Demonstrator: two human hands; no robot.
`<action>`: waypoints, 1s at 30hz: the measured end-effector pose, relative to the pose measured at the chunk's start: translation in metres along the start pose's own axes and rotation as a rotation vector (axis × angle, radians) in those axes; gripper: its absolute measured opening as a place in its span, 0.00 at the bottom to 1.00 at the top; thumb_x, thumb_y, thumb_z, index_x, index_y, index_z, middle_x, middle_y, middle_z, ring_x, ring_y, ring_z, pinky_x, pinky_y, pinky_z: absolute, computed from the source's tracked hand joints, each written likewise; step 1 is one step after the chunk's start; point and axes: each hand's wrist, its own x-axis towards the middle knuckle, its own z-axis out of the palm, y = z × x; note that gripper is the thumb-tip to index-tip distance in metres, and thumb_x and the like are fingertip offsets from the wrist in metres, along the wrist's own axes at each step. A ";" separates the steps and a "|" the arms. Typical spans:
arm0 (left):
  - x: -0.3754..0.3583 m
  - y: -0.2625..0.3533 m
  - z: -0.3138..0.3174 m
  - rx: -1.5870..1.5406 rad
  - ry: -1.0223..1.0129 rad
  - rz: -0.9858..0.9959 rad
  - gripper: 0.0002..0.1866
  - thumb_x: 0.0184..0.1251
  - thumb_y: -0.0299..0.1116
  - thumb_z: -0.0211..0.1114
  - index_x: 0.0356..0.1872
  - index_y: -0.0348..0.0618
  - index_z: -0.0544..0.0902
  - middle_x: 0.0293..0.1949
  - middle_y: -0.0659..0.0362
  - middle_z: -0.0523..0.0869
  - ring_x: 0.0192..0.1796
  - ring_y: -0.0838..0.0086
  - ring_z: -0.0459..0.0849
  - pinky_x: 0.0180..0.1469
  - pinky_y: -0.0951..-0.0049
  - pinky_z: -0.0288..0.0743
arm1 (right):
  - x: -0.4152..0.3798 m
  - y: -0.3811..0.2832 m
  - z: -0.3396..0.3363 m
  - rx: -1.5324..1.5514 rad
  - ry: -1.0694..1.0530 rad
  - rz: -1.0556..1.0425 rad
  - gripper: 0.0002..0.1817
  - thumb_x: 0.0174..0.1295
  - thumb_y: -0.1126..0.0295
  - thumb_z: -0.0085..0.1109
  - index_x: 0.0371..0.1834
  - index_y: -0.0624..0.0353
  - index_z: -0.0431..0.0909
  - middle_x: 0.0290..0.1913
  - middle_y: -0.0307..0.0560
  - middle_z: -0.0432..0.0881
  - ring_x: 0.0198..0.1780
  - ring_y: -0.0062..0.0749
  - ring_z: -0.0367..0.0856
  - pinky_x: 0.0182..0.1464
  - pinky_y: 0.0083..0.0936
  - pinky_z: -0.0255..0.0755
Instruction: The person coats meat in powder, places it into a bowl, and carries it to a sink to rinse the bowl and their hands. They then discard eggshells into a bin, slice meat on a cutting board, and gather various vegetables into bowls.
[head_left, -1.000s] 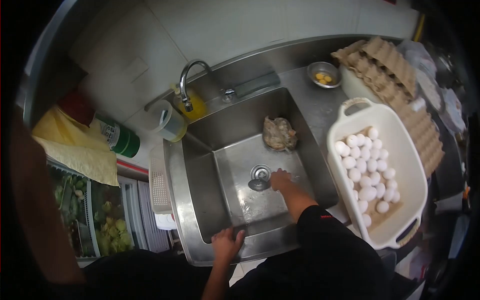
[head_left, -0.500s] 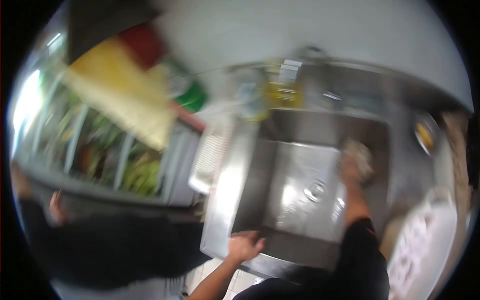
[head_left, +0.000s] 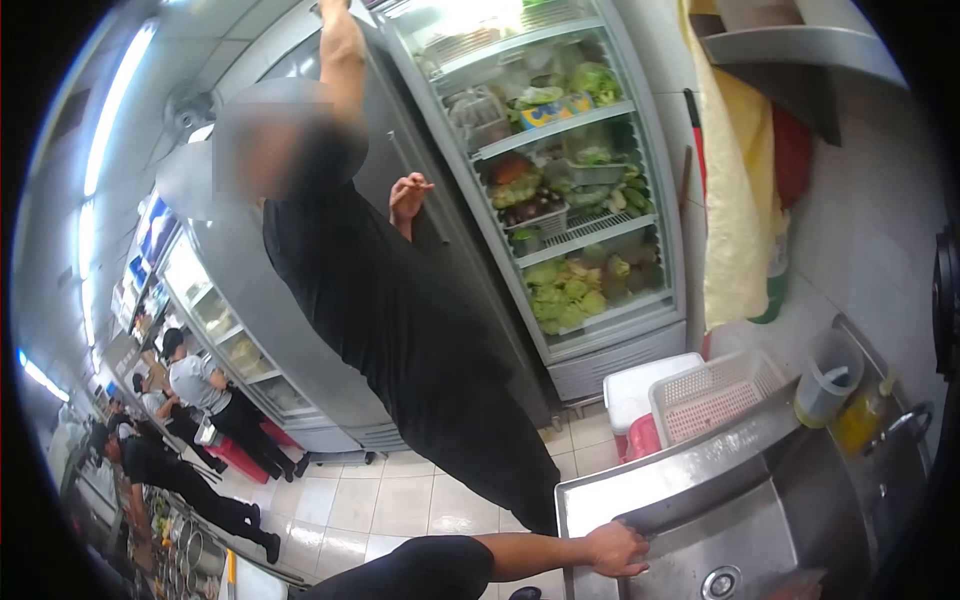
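Since the earlier frames the view has swung up and to the left, away from the sink basin and toward the room; the right hand, which was down in the basin near the drain, is now out of view, and the tub of eggs is gone from the picture. Left hand [head_left: 617,549] rests on the front left rim of the stainless steel sink [head_left: 640,490], fingers curled over the edge and pressed together, gripping nothing but the rim itself. State of the right hand cannot be told. As a judgement, the work at the basin appears paused: the basin shows only its round drain [head_left: 722,582] with nothing in it that can be made out, and no item is in hand. The sink is brushed metal, flat-rimmed and square-cornered. Beside it at the back sit a white perforated plastic basket [head_left: 712,400], a translucent lidded jug [head_left: 828,378] and a yellowish bottle [head_left: 862,418], with the curved faucet [head_left: 908,425] just beyond. Further out, a co-worker in a black shirt [head_left: 400,310] stands on the pale tiled floor [head_left: 380,505], one arm raised against a glass-door refrigerator [head_left: 560,180] stocked with greens. A yellow cloth [head_left: 735,190] hangs on the wall.
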 end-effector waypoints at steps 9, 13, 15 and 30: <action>-0.012 -0.021 0.007 0.051 0.060 0.144 0.23 0.58 0.54 0.60 0.28 0.40 0.79 0.29 0.49 0.81 0.39 0.53 0.80 0.48 0.55 0.72 | 0.005 -0.032 -0.010 0.330 -0.319 -0.256 0.26 0.62 0.55 0.53 0.50 0.68 0.80 0.49 0.64 0.81 0.42 0.51 0.80 0.40 0.45 0.73; -0.007 -0.021 0.009 0.033 0.064 0.098 0.22 0.55 0.53 0.62 0.27 0.40 0.80 0.29 0.49 0.81 0.39 0.53 0.80 0.48 0.55 0.72 | -0.001 -0.070 0.015 0.537 -0.504 -0.329 0.27 0.62 0.53 0.53 0.50 0.68 0.80 0.50 0.65 0.80 0.44 0.52 0.80 0.42 0.47 0.73; -0.008 -0.020 0.009 0.025 0.053 0.079 0.22 0.54 0.53 0.62 0.26 0.39 0.79 0.30 0.48 0.81 0.40 0.53 0.80 0.48 0.55 0.72 | -0.008 -0.085 0.030 0.607 -0.570 -0.365 0.27 0.62 0.52 0.53 0.50 0.68 0.80 0.50 0.65 0.80 0.44 0.53 0.80 0.43 0.48 0.73; -0.005 -0.024 0.014 -0.024 0.105 0.087 0.21 0.52 0.51 0.63 0.26 0.39 0.79 0.28 0.47 0.82 0.37 0.50 0.81 0.47 0.53 0.72 | -0.208 -0.146 0.253 0.797 -0.336 -0.767 0.31 0.62 0.46 0.55 0.51 0.68 0.79 0.54 0.67 0.79 0.49 0.57 0.80 0.52 0.55 0.73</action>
